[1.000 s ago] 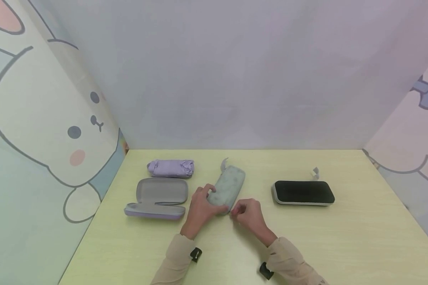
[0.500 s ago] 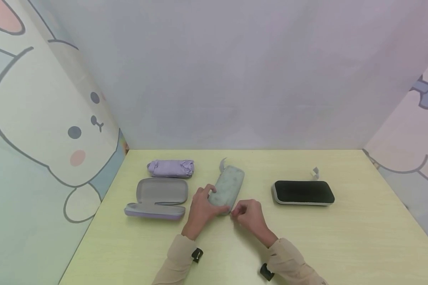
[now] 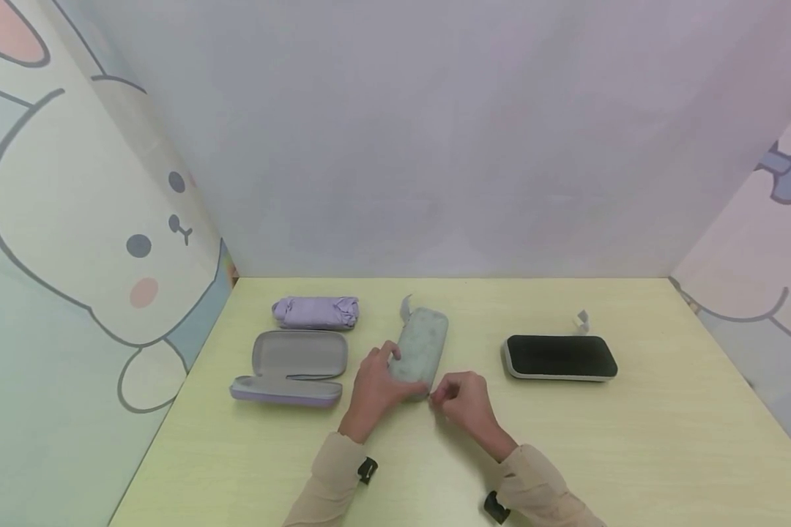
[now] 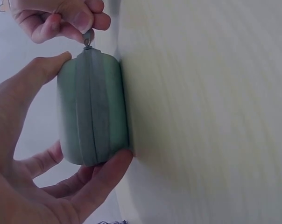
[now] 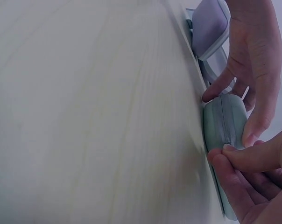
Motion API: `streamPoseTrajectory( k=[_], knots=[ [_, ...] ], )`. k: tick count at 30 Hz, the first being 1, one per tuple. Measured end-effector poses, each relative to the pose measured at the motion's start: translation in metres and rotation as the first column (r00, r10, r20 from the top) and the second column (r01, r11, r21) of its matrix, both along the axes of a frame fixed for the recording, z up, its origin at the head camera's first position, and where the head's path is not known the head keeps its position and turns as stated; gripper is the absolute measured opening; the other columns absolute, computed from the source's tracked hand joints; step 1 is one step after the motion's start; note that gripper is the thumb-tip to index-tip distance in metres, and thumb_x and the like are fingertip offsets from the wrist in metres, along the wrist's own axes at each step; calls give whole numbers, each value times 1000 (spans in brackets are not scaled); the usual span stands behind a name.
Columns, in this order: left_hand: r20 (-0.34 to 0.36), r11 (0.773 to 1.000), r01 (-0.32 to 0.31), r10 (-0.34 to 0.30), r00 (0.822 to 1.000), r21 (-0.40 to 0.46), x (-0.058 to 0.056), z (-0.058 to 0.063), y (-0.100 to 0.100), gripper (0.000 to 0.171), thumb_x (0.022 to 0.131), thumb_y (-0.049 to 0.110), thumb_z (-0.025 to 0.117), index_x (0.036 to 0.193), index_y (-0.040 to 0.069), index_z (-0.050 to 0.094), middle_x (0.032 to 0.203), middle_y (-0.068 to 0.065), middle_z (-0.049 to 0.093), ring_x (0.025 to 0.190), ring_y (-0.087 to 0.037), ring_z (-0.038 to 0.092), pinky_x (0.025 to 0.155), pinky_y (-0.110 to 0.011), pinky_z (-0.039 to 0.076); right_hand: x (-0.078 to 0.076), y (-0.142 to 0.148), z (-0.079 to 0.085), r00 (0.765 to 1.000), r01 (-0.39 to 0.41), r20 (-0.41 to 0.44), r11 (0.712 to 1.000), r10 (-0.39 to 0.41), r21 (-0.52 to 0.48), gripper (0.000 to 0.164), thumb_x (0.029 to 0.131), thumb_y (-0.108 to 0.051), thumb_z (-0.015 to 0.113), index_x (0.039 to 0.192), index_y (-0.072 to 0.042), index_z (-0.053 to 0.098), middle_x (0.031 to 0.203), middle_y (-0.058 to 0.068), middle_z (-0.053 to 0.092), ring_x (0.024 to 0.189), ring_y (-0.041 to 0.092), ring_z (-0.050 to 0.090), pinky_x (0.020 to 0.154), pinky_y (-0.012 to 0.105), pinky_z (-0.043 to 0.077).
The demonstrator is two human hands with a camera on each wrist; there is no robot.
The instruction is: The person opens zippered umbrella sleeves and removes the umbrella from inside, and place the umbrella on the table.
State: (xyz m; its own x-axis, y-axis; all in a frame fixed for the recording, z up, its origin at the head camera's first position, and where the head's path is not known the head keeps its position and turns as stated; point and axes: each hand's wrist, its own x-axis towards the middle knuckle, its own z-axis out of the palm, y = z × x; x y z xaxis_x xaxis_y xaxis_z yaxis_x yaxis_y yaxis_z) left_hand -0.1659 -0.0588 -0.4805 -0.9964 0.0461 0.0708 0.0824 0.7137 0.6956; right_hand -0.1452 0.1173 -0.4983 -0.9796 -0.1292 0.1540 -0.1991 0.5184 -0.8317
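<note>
A pale green zippered case point(image 3: 424, 344) lies at a slant in the middle of the table, a short strap point(image 3: 405, 308) sticking out from its far end. My left hand point(image 3: 377, 388) grips the near end across its width, thumb on one side and fingers on the other. In the left wrist view, a closed zipper seam point(image 4: 91, 109) runs along the end of the case. At the corner of that end, my right hand point(image 3: 464, 402) pinches the small zipper pull point(image 4: 88, 37) between thumb and curled forefinger.
Left of my hands, a purple hard case point(image 3: 299, 354) stands open with a grey lining. A wrapped purple bundle point(image 3: 316, 312) lies behind it. On the right are a black-topped case with a pale rim point(image 3: 560, 357) and a small whitish tab point(image 3: 583, 320).
The far end of the green case has swung slightly left, so it lies a little straighter. Both hands have shifted slightly to the right, keeping their holds.
</note>
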Motion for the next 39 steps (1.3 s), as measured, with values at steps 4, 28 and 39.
streamPoseTrajectory(
  k=[4, 28, 39],
  knots=[
    [-7, 1000, 1, -1, 1000, -8, 2, 1, 2, 61, 56, 47, 85, 95, 14, 52, 83, -1, 49, 75, -19, 48, 64, -32, 42, 1, 2, 0, 1000, 3, -7, 1000, -3, -1, 26, 62, 15, 65, 55, -9, 64, 55, -8, 60, 52, 3, 52, 50, 20, 43],
    [13, 992, -23, 25, 1000, -126, 3, 4, 10, 65, 59, 54, 80, 94, 9, 49, 79, -6, 48, 65, -21, 48, 54, -34, 41, 3, 6, 1, 999, -31, -6, 999, 31, 24, 31, 59, 19, 55, 54, -11, 61, 54, -10, 58, 53, 3, 53, 50, 21, 45],
    [-22, 957, 269, -273, 962, -108, -28, 38, -11, 50, 66, -8, 63, 111, 12, 60, 115, -13, 50, 98, -26, 49, 68, -36, 46, -1, 9, 8, 999, -32, -14, 998, 33, 62, 27, 62, 17, 63, 54, -9, 62, 56, -5, 60, 53, 4, 53, 51, 21, 45]
  ],
)
